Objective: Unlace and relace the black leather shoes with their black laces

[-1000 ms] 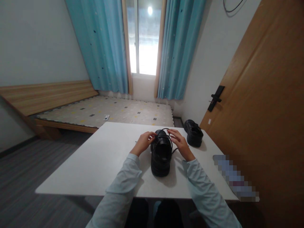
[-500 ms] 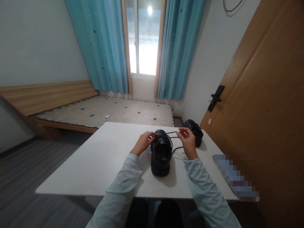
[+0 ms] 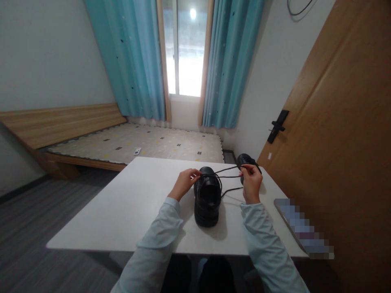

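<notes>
A black shoe [image 3: 207, 201] stands on the white table [image 3: 131, 207], heel toward me. My left hand [image 3: 185, 182] rests against the shoe's upper left side, fingers pinched at the lacing. My right hand [image 3: 252, 181] is closed on the black shoelace [image 3: 227, 174] and holds it stretched taut out to the right of the shoe. A second black shoe [image 3: 248, 162] sits behind my right hand near the table's far right corner, partly hidden by it.
A wooden door [image 3: 336, 122] with a black handle [image 3: 277, 125] stands close on the right. A low bed [image 3: 137, 142] lies beyond the table under a window with blue curtains [image 3: 134, 61]. A blurred flat object [image 3: 302, 228] lies at the table's right edge.
My right hand has moved right, away from the shoe, pulling the lace out taut. My left hand has stayed at the shoe's upper.
</notes>
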Demonstrator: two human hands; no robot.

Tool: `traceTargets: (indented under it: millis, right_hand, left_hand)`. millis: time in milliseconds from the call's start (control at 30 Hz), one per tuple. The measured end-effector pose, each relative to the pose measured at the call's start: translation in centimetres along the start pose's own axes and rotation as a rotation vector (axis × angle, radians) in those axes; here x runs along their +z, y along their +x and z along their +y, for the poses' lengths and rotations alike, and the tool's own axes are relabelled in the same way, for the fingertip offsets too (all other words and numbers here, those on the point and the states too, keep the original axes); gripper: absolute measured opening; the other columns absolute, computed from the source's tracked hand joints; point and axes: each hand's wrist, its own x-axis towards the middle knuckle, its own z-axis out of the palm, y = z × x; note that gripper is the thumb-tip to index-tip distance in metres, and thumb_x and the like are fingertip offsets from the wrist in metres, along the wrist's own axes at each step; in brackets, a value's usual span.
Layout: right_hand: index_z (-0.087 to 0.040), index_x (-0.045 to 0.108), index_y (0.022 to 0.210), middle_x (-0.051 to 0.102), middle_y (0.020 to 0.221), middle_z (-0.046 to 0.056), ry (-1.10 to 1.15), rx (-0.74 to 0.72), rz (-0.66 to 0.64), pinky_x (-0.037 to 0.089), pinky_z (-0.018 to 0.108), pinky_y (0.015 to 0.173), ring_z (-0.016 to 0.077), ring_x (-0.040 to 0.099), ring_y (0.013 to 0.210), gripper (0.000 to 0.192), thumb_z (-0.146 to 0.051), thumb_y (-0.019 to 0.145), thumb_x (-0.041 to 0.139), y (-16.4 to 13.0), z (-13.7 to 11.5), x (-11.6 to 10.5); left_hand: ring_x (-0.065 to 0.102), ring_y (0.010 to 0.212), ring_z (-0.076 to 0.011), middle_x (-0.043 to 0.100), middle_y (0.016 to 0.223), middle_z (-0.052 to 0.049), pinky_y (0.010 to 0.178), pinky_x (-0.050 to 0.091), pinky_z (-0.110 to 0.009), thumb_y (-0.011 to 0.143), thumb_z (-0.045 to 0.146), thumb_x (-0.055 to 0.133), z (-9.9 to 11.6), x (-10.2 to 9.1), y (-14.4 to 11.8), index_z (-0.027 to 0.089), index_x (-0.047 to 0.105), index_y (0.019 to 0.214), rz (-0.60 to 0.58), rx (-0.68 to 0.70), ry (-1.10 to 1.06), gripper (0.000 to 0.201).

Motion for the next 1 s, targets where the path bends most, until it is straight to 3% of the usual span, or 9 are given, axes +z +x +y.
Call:
traceTargets:
  millis: [300,467,600,733,867,1000]
  right_hand:
    - [-0.017,0.054,0.074,0.052,0.057,-0.007,0.077,0.061,0.183,0.035,0.018,0.043,0.0059,0.048,0.041,0.015,-0.026,0.066,0.062,0.7,-0.1,-0.8]
    - [-0.017,0.053,0.076,0.052,0.057,-0.007,0.095,0.073,0.19,0.037,0.018,0.043,0.0058,0.047,0.042,0.016,-0.026,0.065,0.061,0.9,-0.1,-1.0]
    - [-0.016,0.056,0.075,0.053,0.06,-0.006,-0.026,0.076,0.081,0.038,0.02,0.045,0.0075,0.048,0.045,0.017,-0.026,0.062,0.062,0.7,0.2,-0.7]
    - [-0.016,0.059,0.076,0.056,0.065,-0.002,-0.212,0.05,-0.123,0.041,0.024,0.052,0.0111,0.051,0.053,0.019,-0.03,0.064,0.062,0.1,0.3,-0.3]
    - [-0.016,0.059,0.08,0.057,0.073,0.002,-0.445,-0.053,-0.313,0.044,0.03,0.059,0.0147,0.052,0.06,0.02,-0.032,0.068,0.06,-0.8,0.5,0.3]
    - [-0.017,0.059,0.08,0.054,0.084,0.006,-0.613,-0.242,-0.405,0.046,0.04,0.077,0.0209,0.054,0.077,0.02,-0.033,0.069,0.06,-1.6,0.6,0.8]
  left_hand:
    - [0.065,0.071,-0.0147,0.07,0.084,-0.003,0.068,0.054,-0.028,0.078,0.021,0.061,0.0,0.0,0.0,0.018,0.067,0.085,0.001,-0.013,0.008,0.01]
    - [0.065,0.07,-0.0143,0.07,0.084,-0.004,0.067,0.054,-0.028,0.078,0.021,0.061,0.0,0.0,-0.1,0.018,0.066,0.084,0.002,0.005,0.009,0.009]
    - [0.064,0.071,-0.0142,0.07,0.084,-0.003,0.067,0.054,-0.027,0.078,0.02,0.061,-0.1,0.1,0.0,0.018,0.066,0.084,0.001,-0.004,0.014,0.008]
    - [0.064,0.071,-0.0139,0.07,0.083,-0.003,0.067,0.053,-0.026,0.078,0.018,0.061,0.0,0.0,0.0,0.018,0.065,0.083,0.0,-0.01,0.018,0.007]
    - [0.064,0.07,-0.0135,0.07,0.082,-0.002,0.066,0.053,-0.026,0.078,0.018,0.061,0.2,0.0,0.0,0.018,0.065,0.082,0.006,-0.001,0.027,0.006]
    - [0.064,0.07,-0.0136,0.07,0.081,-0.002,0.067,0.053,-0.026,0.079,0.02,0.059,0.2,0.0,0.0,0.018,0.064,0.082,0.007,0.0,0.031,0.006]
